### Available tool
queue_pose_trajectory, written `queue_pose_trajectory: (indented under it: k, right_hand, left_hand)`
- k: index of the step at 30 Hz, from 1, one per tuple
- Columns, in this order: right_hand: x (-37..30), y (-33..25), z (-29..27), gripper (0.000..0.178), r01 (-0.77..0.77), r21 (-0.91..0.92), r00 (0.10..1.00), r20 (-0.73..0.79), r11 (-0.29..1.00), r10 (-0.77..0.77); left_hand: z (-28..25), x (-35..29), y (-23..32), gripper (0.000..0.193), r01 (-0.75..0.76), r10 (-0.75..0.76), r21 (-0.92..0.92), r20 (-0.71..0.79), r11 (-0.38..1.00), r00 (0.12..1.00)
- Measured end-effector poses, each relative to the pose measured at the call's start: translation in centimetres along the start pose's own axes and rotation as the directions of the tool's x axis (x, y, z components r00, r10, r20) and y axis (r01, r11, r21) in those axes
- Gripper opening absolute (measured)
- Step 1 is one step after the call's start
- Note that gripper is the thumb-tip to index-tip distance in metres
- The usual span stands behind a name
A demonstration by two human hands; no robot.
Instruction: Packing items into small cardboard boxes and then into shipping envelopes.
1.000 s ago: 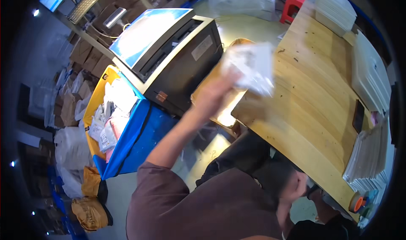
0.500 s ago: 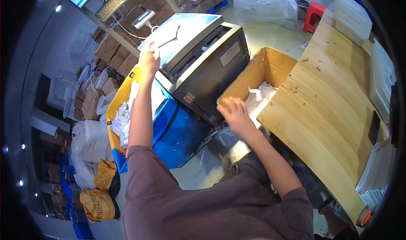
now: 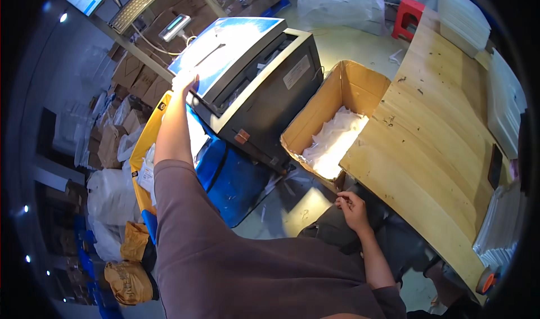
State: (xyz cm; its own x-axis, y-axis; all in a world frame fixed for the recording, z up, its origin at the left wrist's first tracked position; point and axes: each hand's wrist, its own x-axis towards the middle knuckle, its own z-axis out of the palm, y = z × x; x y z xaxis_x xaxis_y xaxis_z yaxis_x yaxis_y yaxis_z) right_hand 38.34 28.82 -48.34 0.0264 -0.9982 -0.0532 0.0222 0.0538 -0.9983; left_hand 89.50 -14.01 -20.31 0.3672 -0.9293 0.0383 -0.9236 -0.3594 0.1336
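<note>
My left hand [image 3: 184,83] is at the near left corner of the brightly lit blue-and-white top [image 3: 236,29] of a dark box-shaped machine [image 3: 275,91]. Its fingers look closed, but glare hides whatever is in them. A thin dark line lies across the lit top. Lower down, my right hand [image 3: 353,211] hangs beside my leg, just below the near corner of an open cardboard box [image 3: 315,102]. Its fingers are curled, with nothing visible in them. Crumpled white sheet material [image 3: 337,139] lies inside that box.
A wooden table [image 3: 433,128] stands at right, with stacked clear plastic sheets [image 3: 464,21] and a dark phone [image 3: 495,166]. Left of the machine, a blue-and-yellow bin [image 3: 233,178] holds white packages. A red stool [image 3: 406,18] and cardboard cartons [image 3: 132,74] are farther off.
My right hand has moved from over the cardboard box down toward my body. A curled white strip in the box no longer stands out. My left hand has come slightly nearer along the machine's edge.
</note>
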Motion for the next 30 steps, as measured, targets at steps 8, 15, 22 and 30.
queue_pose_trajectory:
  k: [8,15,22,30]
  right_hand:
    - [1.2,1.6,-0.3,0.024,-0.122,0.155,0.992,0.053,0.980,0.115]
    - [0.8,1.9,-1.3,0.024,-0.086,0.333,0.996,0.062,0.939,0.069]
    - [1.3,3.6,-2.3,0.027,-0.148,0.521,0.983,-0.012,0.841,0.181]
    - [2.1,2.5,-2.8,0.029,-0.171,0.612,0.985,0.113,0.772,0.129]
  left_hand:
    - [-0.1,-0.2,-0.9,0.038,-0.130,0.140,0.130,-0.070,0.983,0.988]
    - [1.4,5.3,-4.5,0.033,0.000,-0.014,-0.113,-0.128,0.994,0.992]
    - [-0.4,2.6,-3.3,0.052,-0.112,0.110,-0.039,-0.055,0.993,0.992]
    - [-10.3,-2.2,-20.1,0.095,0.291,-0.230,0.181,-0.296,0.939,0.927]
